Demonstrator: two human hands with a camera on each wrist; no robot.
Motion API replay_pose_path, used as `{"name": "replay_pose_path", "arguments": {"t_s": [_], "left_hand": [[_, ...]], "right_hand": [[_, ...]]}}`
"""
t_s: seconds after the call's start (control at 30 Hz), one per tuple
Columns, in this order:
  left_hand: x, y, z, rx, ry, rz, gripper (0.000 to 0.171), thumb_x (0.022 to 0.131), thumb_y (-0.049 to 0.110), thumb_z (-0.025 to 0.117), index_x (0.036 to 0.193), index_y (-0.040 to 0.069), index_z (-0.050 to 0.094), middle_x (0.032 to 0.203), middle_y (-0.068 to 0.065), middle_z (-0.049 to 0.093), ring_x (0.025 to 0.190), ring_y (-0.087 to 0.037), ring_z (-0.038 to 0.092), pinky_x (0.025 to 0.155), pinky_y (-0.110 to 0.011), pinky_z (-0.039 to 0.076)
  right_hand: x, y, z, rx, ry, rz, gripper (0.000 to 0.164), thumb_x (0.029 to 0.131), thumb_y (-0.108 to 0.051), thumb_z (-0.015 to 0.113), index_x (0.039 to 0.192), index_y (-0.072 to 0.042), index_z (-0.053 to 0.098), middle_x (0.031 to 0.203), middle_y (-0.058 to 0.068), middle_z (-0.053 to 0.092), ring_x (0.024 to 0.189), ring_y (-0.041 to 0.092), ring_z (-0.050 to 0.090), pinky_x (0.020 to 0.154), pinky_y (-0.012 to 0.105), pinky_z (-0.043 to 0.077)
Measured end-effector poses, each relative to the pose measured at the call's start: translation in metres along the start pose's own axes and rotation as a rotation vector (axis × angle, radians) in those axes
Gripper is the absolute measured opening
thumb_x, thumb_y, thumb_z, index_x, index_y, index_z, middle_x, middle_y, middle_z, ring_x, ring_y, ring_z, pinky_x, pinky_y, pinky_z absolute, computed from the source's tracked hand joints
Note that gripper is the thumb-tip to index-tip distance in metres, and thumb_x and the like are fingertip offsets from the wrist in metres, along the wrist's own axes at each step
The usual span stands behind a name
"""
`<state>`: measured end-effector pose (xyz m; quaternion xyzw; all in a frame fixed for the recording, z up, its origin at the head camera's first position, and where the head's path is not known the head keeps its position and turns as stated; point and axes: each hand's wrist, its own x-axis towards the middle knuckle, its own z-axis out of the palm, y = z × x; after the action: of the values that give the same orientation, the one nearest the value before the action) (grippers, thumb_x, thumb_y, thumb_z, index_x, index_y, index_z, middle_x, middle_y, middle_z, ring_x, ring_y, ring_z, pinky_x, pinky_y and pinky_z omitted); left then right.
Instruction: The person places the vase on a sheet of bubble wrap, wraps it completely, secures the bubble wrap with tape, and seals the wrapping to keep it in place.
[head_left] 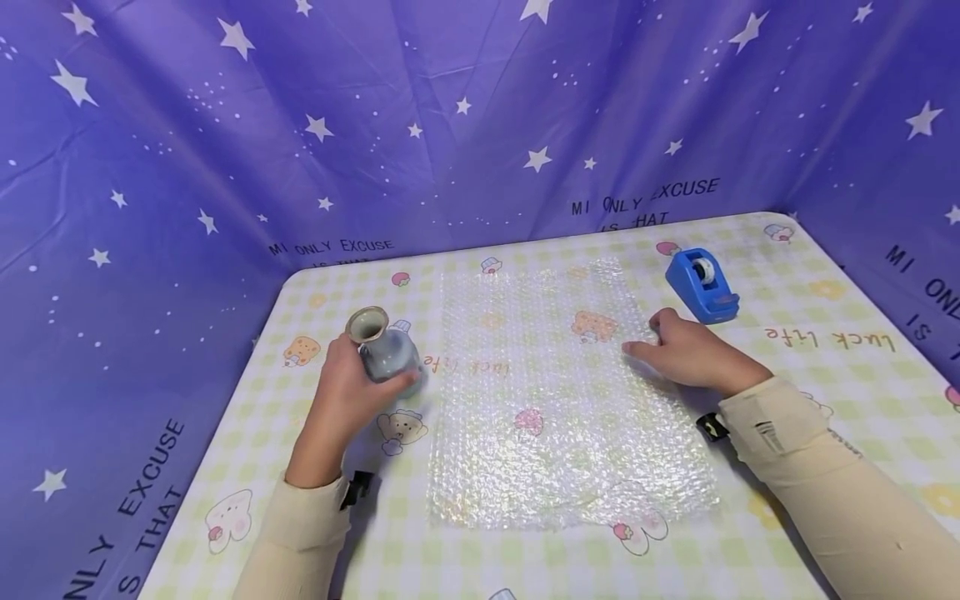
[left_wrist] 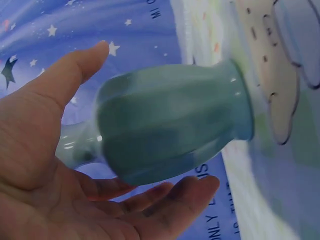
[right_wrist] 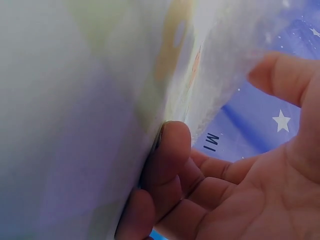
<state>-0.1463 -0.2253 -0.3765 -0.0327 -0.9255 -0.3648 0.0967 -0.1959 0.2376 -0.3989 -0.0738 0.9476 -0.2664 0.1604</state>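
A glazed blue-green vase point(head_left: 392, 354) with a narrow neck and flared lip stands at the left of the table, its base down by the cloth in the left wrist view. My left hand point(head_left: 351, 387) is around it from the left. In that wrist view the thumb point(left_wrist: 82, 65) extends apart from the vase body point(left_wrist: 155, 120), and loosely bent fingers lie along its other side. A clear sheet of bubble wrap point(head_left: 555, 392) lies flat in the middle. At its right edge is my right hand point(head_left: 686, 354), thumb over the sheet, bent fingertips point(right_wrist: 175, 142) down at the tablecloth.
A blue tape dispenser point(head_left: 701, 287) with a roll of tape stands at the back right, beyond the right hand. The table wears a green checked cloth point(head_left: 255, 442) with cartoon prints. Purple star-patterned curtains point(head_left: 450, 125) hang behind and along both sides.
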Motion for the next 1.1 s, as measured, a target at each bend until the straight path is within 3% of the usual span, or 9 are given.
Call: {"name": "replay_pose_path", "arguments": {"t_s": [0.17, 0.33, 0.47, 0.77, 1.1], "left_hand": [[0.004, -0.0039, 0.0061, -0.033, -0.033, 0.0, 0.088, 0.07, 0.024, 0.095, 0.141, 0.006, 0.046, 0.13, -0.018, 0.059, 0.117, -0.034, 0.061, 0.104, -0.053, 0.047], [0.0018, -0.0042, 0.0079, -0.019, -0.058, -0.077, 0.097, 0.073, 0.029, 0.093, 0.149, 0.006, 0.037, 0.141, -0.02, 0.054, 0.126, -0.038, 0.057, 0.106, -0.056, 0.046], [0.0014, -0.0046, 0.009, 0.009, -0.055, -0.113, 0.096, 0.075, 0.029, 0.091, 0.149, 0.006, 0.035, 0.143, -0.022, 0.054, 0.129, -0.04, 0.057, 0.106, -0.057, 0.046], [0.0026, -0.0037, 0.0099, 0.051, -0.047, -0.11, 0.092, 0.076, 0.03, 0.089, 0.147, 0.004, 0.037, 0.141, -0.024, 0.057, 0.126, -0.042, 0.059, 0.104, -0.058, 0.048], [0.0019, -0.0049, 0.0114, 0.067, -0.016, -0.115, 0.089, 0.074, 0.033, 0.088, 0.146, 0.01, 0.04, 0.135, -0.023, 0.062, 0.12, -0.041, 0.064, 0.099, -0.055, 0.052]], "right_hand": [[0.0012, 0.0035, 0.0005, -0.006, 0.014, -0.006, 0.073, 0.101, -0.057, 0.052, 0.127, 0.011, 0.044, 0.118, 0.026, 0.06, 0.1, 0.033, 0.059, 0.086, 0.048, 0.048], [0.0015, 0.0034, 0.0011, -0.002, 0.011, -0.012, 0.065, 0.102, -0.042, 0.054, 0.134, 0.012, 0.041, 0.124, 0.029, 0.058, 0.107, 0.037, 0.058, 0.092, 0.054, 0.047], [0.0017, 0.0033, 0.0014, -0.009, 0.017, -0.017, 0.063, 0.102, -0.036, 0.056, 0.137, 0.012, 0.038, 0.117, 0.026, 0.058, 0.104, 0.036, 0.058, 0.091, 0.055, 0.047], [0.0012, 0.0026, -0.0006, -0.021, 0.03, -0.017, 0.057, 0.102, -0.029, 0.057, 0.136, 0.013, 0.038, 0.106, 0.02, 0.057, 0.096, 0.032, 0.057, 0.086, 0.051, 0.047], [0.0009, 0.0041, 0.0012, -0.017, 0.032, -0.019, 0.057, 0.101, -0.028, 0.059, 0.136, 0.012, 0.039, 0.103, 0.018, 0.058, 0.092, 0.03, 0.058, 0.082, 0.048, 0.047]]}}
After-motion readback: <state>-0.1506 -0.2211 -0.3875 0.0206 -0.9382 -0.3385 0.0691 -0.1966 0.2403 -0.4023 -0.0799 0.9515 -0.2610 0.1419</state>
